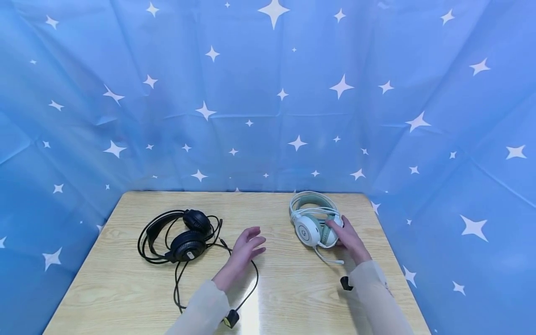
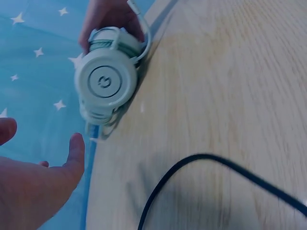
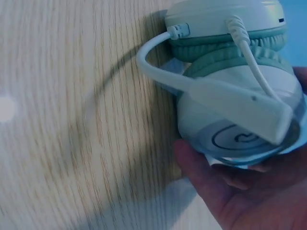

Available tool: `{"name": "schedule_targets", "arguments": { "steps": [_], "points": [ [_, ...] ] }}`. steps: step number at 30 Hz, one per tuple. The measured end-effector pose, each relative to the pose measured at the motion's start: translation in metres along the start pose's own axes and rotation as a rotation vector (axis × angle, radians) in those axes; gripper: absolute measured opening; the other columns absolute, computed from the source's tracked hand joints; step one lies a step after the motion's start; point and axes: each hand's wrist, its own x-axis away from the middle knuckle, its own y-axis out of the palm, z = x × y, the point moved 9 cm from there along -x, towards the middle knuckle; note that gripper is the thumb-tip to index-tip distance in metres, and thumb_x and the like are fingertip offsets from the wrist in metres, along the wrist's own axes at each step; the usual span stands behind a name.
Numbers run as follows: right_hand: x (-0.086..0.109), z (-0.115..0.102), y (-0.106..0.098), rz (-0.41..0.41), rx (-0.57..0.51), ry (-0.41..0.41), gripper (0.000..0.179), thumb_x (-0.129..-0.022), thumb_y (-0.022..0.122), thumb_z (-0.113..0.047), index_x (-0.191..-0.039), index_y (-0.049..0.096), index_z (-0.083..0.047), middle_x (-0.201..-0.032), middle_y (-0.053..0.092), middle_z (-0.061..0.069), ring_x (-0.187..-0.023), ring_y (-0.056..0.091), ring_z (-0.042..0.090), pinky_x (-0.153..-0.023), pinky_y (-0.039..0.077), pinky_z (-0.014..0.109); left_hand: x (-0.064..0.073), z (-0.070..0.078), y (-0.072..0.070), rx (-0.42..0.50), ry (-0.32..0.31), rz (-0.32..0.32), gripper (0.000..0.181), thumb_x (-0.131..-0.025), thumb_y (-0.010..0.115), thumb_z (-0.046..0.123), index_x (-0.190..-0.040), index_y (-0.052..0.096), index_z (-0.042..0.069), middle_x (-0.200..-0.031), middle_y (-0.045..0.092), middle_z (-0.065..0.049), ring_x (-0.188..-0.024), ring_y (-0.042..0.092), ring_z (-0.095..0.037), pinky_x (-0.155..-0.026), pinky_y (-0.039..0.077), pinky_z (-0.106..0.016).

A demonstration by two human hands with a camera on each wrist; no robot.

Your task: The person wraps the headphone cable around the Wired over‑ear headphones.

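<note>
A white and pale green headset [image 1: 307, 230] sits at the back right of the wooden table, its cable looped about it and its microphone boom [image 3: 240, 108] sticking out. My right hand [image 1: 351, 239] grips its right ear cup, with thumb and fingers on either side of the cup in the right wrist view. Over the middle of the table, my left hand [image 1: 243, 253] holds nothing, its fingers apart and loosely bent. To the left of that hand lies a black headset [image 1: 188, 246] on its side. Its black cable [image 2: 206, 155] passes beneath the left hand.
The wooden table [image 1: 125, 279] ends at a blue curtain with white stars [image 1: 268, 116] behind it and on both sides. The black cable spreads in loops over the left and middle of the tabletop. Small dark devices [image 1: 231, 318] show by both sleeves.
</note>
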Motion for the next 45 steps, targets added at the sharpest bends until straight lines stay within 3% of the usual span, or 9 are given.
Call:
{"name": "schedule_targets", "arguments": {
  "steps": [7, 11, 14, 21, 28, 33, 37, 41, 45],
  "points": [
    [0.015, 0.005, -0.007, -0.003, 0.070, 0.013, 0.113, -0.096, 0.047, -0.074, -0.163, -0.018, -0.010, -0.168, -0.008, 0.029, -0.154, 0.008, 0.049, -0.114, 0.033, 0.064, 0.014, 0.021, -0.028, -0.036, 0.033, 0.057, 0.055, -0.099, 0.062, 0.010, -0.147, 0.040, -0.007, -0.152, 0.040, -0.024, -0.127, 0.053, -0.034, -0.108, 0.047, -0.052],
    [0.029, 0.003, -0.017, 0.068, 0.155, -0.007, 0.106, -0.098, 0.041, -0.075, -0.165, -0.009, -0.008, -0.169, -0.002, 0.028, -0.153, 0.009, 0.050, -0.120, 0.021, 0.064, 0.023, 0.036, -0.042, -0.096, 0.073, 0.065, 0.051, -0.102, 0.059, 0.011, -0.147, 0.042, -0.005, -0.151, 0.044, -0.022, -0.129, 0.055, -0.036, -0.105, 0.050, -0.049],
    [0.040, -0.004, -0.022, 0.126, 0.230, -0.053, 0.098, -0.102, 0.039, -0.069, -0.166, 0.002, -0.005, -0.168, 0.006, 0.030, -0.151, 0.016, 0.052, -0.119, 0.021, 0.066, 0.028, 0.048, -0.053, -0.127, 0.113, 0.075, 0.047, -0.103, 0.057, 0.009, -0.146, 0.043, -0.005, -0.147, 0.049, -0.024, -0.130, 0.054, -0.042, -0.104, 0.050, -0.050],
    [0.064, -0.038, -0.019, 0.263, 0.337, -0.279, 0.078, -0.107, 0.045, -0.053, -0.160, 0.028, 0.000, -0.165, 0.022, 0.029, -0.149, 0.026, 0.050, -0.115, 0.029, 0.065, 0.037, 0.077, -0.075, -0.270, 0.199, 0.118, 0.041, -0.102, 0.054, 0.002, -0.142, 0.049, -0.006, -0.137, 0.058, -0.026, -0.128, 0.057, -0.041, -0.097, 0.054, -0.032],
    [0.087, -0.075, -0.003, 0.406, 0.303, -0.518, 0.049, -0.106, 0.056, -0.028, -0.143, 0.054, 0.003, -0.157, 0.042, 0.024, -0.144, 0.039, 0.044, -0.107, 0.041, 0.062, 0.039, 0.097, -0.096, -0.443, 0.285, 0.188, 0.034, -0.102, 0.057, 0.002, -0.136, 0.057, -0.004, -0.131, 0.064, -0.024, -0.123, 0.062, -0.036, -0.093, 0.049, -0.017],
    [0.098, -0.087, 0.013, 0.504, 0.188, -0.670, 0.025, -0.100, 0.062, -0.007, -0.122, 0.069, 0.001, -0.136, 0.064, 0.015, -0.129, 0.056, 0.027, -0.097, 0.052, 0.034, 0.046, 0.107, -0.121, -0.461, 0.321, 0.303, 0.031, -0.102, 0.059, 0.003, -0.132, 0.060, -0.005, -0.130, 0.063, -0.028, -0.114, 0.064, -0.019, -0.093, 0.048, -0.014],
    [0.105, -0.090, 0.029, 0.531, 0.128, -0.770, 0.019, -0.095, 0.063, 0.002, -0.111, 0.073, 0.002, -0.121, 0.071, 0.012, -0.116, 0.061, 0.012, -0.087, 0.048, 0.010, 0.054, 0.111, -0.145, -0.412, 0.335, 0.425, 0.028, -0.101, 0.059, -0.001, -0.128, 0.061, -0.010, -0.128, 0.062, -0.029, -0.107, 0.064, -0.007, -0.091, 0.047, -0.012],
    [0.110, -0.094, 0.048, 0.509, 0.107, -0.853, 0.017, -0.092, 0.064, 0.007, -0.104, 0.075, 0.001, -0.113, 0.072, 0.011, -0.108, 0.060, 0.003, -0.082, 0.046, 0.008, 0.064, 0.110, -0.167, -0.391, 0.338, 0.539, 0.028, -0.100, 0.059, -0.001, -0.127, 0.061, -0.011, -0.125, 0.065, -0.024, -0.103, 0.064, -0.001, -0.087, 0.047, -0.010],
    [0.112, -0.097, 0.067, 0.466, 0.107, -0.911, 0.017, -0.091, 0.065, 0.009, -0.102, 0.074, 0.001, -0.109, 0.073, 0.009, -0.102, 0.063, 0.005, -0.082, 0.047, 0.009, 0.073, 0.113, -0.188, -0.409, 0.371, 0.644, 0.029, -0.099, 0.060, -0.001, -0.126, 0.062, -0.009, -0.127, 0.063, -0.022, -0.100, 0.062, 0.004, -0.086, 0.046, -0.008]
  ]
}}
